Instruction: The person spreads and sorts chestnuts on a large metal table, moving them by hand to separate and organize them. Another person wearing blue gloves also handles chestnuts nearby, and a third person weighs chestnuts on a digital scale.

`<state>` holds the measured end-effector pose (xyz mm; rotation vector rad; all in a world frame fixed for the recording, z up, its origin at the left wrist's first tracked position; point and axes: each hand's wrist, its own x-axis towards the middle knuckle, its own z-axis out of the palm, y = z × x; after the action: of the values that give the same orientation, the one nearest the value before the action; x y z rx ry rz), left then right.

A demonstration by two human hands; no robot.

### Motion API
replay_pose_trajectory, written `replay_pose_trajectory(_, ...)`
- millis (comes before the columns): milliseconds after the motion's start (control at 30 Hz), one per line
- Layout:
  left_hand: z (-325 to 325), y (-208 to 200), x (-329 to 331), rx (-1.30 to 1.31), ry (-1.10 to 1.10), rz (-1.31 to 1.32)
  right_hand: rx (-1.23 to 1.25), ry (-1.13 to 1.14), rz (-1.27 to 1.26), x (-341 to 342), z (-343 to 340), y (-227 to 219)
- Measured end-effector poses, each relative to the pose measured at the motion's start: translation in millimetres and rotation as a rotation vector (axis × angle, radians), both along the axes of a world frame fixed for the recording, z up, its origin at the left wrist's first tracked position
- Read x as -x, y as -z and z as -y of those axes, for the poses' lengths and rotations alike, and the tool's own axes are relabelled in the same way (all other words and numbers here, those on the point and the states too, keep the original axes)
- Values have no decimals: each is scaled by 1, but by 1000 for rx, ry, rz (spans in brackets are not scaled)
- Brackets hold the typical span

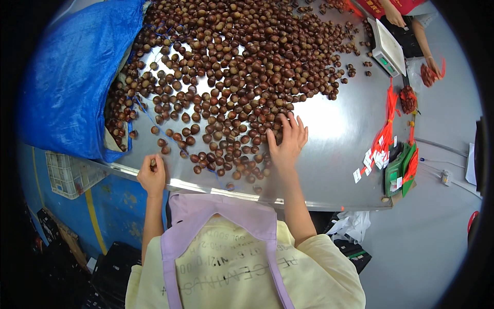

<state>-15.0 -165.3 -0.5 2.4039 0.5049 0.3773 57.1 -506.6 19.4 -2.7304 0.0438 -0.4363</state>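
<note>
Glossy brown chestnuts [242, 67] lie in a broad, loose spread over a shiny metal table [329, 165], densest toward the back. My right hand [288, 144] rests at the right side of the near chestnuts, its thumb and fingers apart and touching them. At the table's near edge, my left hand [152, 174] is closed; a small brownish bit shows between its fingertips, too small to name. Left of the spread, a blue woven sack [72, 77] lies on its side, with chestnuts at its mouth.
A scale [388, 49] stands at the back right. Red mesh bags [389, 110] with white tags hang over the right edge, near green ones [396, 167]. Beyond, another person's hand [435, 69] holds a filled red net. A white crate [72, 172] sits below at left.
</note>
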Motion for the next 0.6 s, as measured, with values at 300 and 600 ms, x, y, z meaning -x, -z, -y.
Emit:
replay_pose_trajectory(300,-1,-1,2,20,18,13,122,-138,-82,-31,-17,-13)
replay_pose_trajectory(600,-1,-13,-14,826,-63,37,16,-121,-88,-27,-22,-16)
